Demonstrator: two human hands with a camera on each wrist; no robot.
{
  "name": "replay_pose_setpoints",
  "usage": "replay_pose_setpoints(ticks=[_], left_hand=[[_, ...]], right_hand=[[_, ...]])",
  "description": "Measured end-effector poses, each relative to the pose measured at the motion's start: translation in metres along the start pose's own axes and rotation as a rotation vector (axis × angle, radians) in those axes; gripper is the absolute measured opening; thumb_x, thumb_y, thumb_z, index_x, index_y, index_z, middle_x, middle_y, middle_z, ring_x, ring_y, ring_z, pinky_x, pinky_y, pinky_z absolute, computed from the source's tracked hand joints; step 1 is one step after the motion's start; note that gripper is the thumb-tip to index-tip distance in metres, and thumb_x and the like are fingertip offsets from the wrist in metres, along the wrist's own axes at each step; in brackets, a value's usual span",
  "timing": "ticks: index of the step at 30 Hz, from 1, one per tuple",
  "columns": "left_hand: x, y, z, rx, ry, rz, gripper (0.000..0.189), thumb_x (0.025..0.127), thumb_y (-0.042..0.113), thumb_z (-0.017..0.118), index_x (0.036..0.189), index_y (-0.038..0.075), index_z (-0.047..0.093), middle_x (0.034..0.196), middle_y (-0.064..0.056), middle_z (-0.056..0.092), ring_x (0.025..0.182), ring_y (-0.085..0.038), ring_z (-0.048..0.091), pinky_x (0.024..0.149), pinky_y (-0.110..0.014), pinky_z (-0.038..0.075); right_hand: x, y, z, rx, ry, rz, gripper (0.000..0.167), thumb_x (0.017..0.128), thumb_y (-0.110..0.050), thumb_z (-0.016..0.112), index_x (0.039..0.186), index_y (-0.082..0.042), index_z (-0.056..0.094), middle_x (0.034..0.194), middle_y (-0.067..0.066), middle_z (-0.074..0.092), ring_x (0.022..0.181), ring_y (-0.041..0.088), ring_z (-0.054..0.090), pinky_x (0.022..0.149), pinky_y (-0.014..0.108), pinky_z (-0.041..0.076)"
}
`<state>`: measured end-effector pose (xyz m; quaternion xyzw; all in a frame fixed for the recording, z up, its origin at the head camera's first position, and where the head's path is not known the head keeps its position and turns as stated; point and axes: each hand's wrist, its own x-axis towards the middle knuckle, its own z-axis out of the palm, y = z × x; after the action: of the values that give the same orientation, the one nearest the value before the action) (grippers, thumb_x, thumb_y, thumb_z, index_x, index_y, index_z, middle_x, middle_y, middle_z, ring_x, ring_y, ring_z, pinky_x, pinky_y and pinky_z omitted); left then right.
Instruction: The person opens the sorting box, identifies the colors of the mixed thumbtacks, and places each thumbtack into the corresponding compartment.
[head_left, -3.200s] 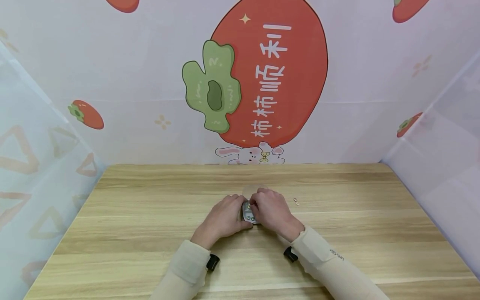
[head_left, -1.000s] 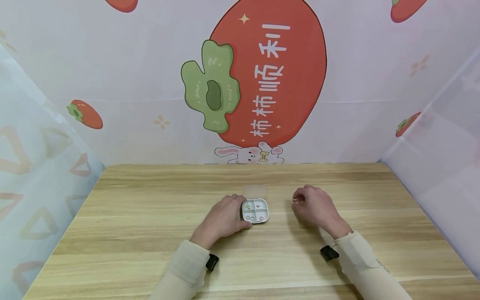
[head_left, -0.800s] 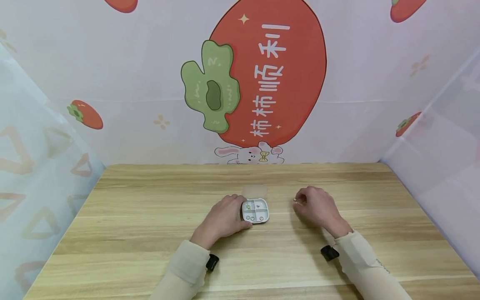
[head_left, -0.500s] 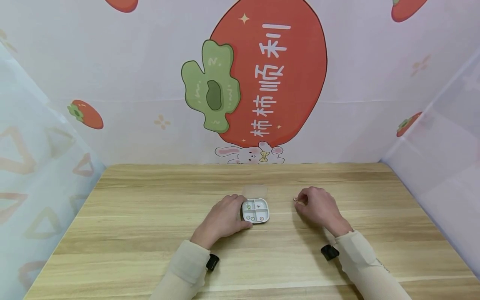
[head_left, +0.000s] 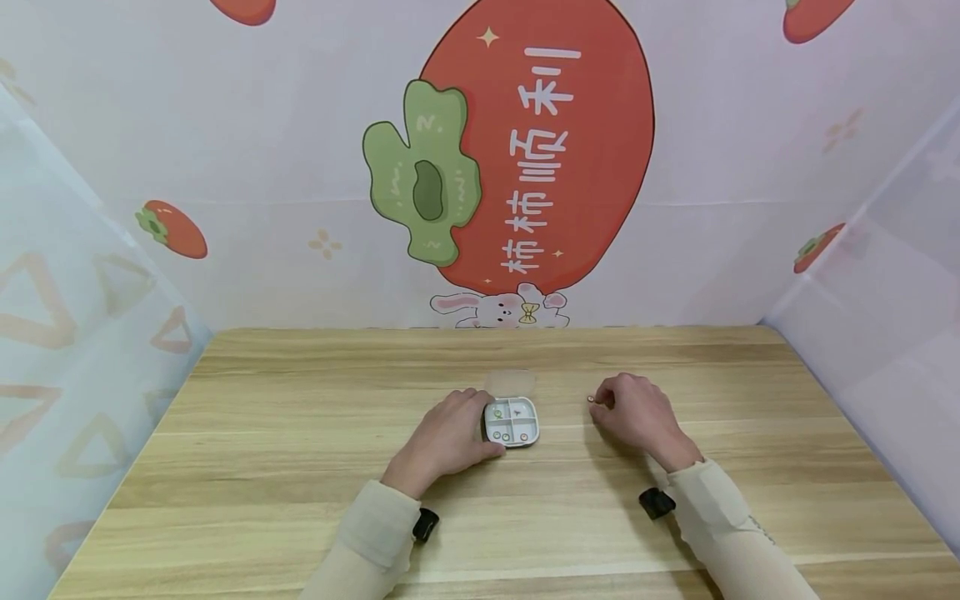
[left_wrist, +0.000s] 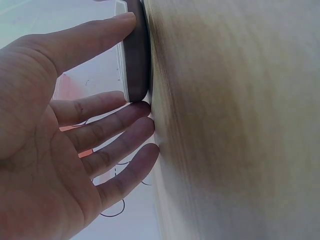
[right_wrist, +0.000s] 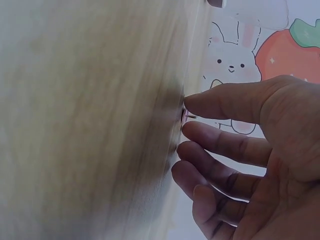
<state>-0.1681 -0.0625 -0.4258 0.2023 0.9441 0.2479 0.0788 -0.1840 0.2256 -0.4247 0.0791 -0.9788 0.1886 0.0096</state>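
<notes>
A small white pill box (head_left: 511, 423) with four compartments lies on the table, its clear lid (head_left: 510, 383) folded back. Small studs lie inside: a green piece (head_left: 497, 413) at upper left, a little dark piece at upper right, two round ones at lower left, one round one at lower right. My left hand (head_left: 446, 433) holds the box's left side between thumb and index finger; in the left wrist view its dark side (left_wrist: 137, 55) shows. My right hand (head_left: 637, 417) has thumb and index finger closed about a tiny stud earring (right_wrist: 188, 116), pin sticking out, at the table surface.
A round stud (head_left: 590, 398) shows right at the right fingertips; whether it is the same piece is unclear. The wooden table (head_left: 300, 500) ends at a printed cloth backdrop (head_left: 300, 167) behind, with similar cloth at both sides.
The right hand has gone from over the pill box rightward to the studs on the table, and since then only its fingertips shift slightly. The left hand stays on the box.
</notes>
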Motion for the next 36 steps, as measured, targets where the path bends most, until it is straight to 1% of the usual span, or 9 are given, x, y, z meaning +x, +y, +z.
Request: replay_pose_setpoints(ticks=[10,22,29,36], left_hand=[[-0.0001,-0.0001,0.0005,0.005,-0.001,-0.005,0.065,0.082,0.035,0.086,0.133,0.003,0.061,0.136,-0.013,0.06,0.13,-0.032,0.052,0.109,-0.049,0.042],[-0.0002,-0.0003,0.0006,0.002,0.001,-0.001,0.064,0.082,0.035,0.086,0.133,0.004,0.061,0.133,-0.012,0.061,0.125,-0.031,0.054,0.106,-0.048,0.043],[-0.0007,0.0013,0.0002,-0.004,-0.001,-0.007,0.065,0.082,0.033,0.086,0.134,0.003,0.061,0.136,-0.015,0.06,0.131,-0.034,0.051,0.109,-0.05,0.041],[-0.0001,0.0009,0.0002,0.006,-0.001,-0.007,0.065,0.082,0.035,0.086,0.134,0.004,0.061,0.135,-0.013,0.06,0.127,-0.031,0.053,0.107,-0.048,0.043]], right_hand=[[0.0014,-0.0018,0.001,0.011,0.0,0.01,0.008,0.089,-0.015,0.077,0.083,-0.01,0.076,0.078,-0.001,0.066,0.068,0.017,0.056,0.062,0.036,0.047],[0.001,-0.0006,-0.0002,0.035,-0.008,0.016,0.007,0.089,-0.013,0.076,0.083,-0.009,0.077,0.078,-0.001,0.067,0.068,0.016,0.055,0.061,0.035,0.046],[0.0001,-0.0007,-0.0009,0.045,-0.014,0.032,0.008,0.089,-0.013,0.077,0.082,-0.01,0.077,0.074,-0.003,0.066,0.066,0.016,0.055,0.06,0.034,0.044],[0.0,-0.0006,-0.0004,0.055,-0.014,0.041,0.009,0.09,-0.014,0.077,0.082,-0.011,0.077,0.073,-0.004,0.066,0.064,0.015,0.055,0.059,0.034,0.044]])
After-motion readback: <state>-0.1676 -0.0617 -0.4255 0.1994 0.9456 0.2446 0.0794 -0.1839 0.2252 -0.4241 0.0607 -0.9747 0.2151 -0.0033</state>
